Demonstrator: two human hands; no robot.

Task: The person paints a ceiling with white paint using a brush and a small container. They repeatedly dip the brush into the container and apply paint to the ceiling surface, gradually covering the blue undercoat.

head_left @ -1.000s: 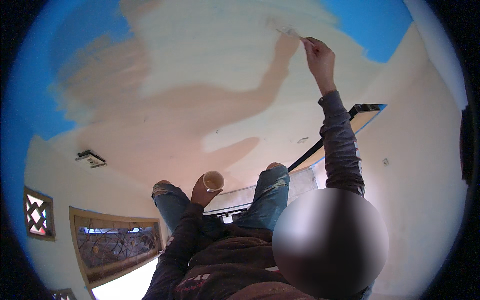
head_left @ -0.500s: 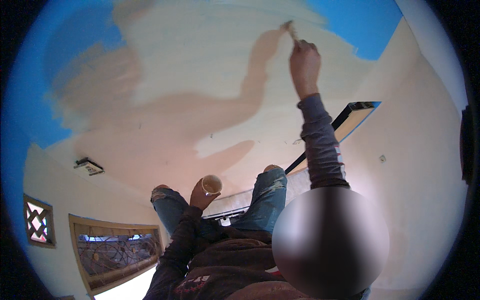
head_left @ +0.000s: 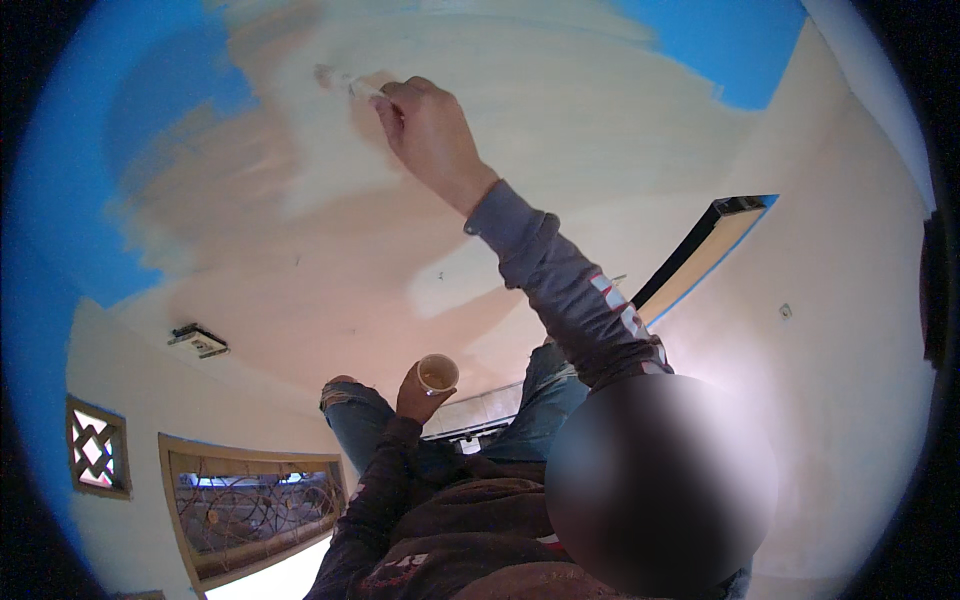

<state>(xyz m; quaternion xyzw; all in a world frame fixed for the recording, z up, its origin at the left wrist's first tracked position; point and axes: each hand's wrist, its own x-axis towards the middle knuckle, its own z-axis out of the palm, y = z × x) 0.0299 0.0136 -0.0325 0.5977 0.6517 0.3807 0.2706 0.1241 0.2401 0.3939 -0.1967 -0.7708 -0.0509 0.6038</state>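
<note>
My right hand [head_left: 430, 130] is raised at the upper middle, its fingers closed round the pale handle of a paintbrush [head_left: 335, 78]. The bristles point left over the cream-painted wall [head_left: 560, 130]; whether they touch it I cannot tell, as the brush is blurred. Low in the middle, my left hand [head_left: 416, 398] grips a small open cup [head_left: 438, 373] from the side. Something pale brown shows inside the cup. Patches of bright blue [head_left: 730, 50] border the cream paint at the upper right and along the left, with thin streaky coverage at the left edge.
A small wall fixture [head_left: 198, 340] sits at the left. Below it are a lattice vent [head_left: 97, 446] and a wood-framed window with a curled grille [head_left: 255, 515]. A dark-edged recess [head_left: 710, 250] and a small outlet [head_left: 785, 312] lie to the right. A blurred disc covers the lower right.
My right hand has swept left across the wall with the paintbrush, whose bristles now point left rather than up. My left hand still holds the cup at nearly the same place.
</note>
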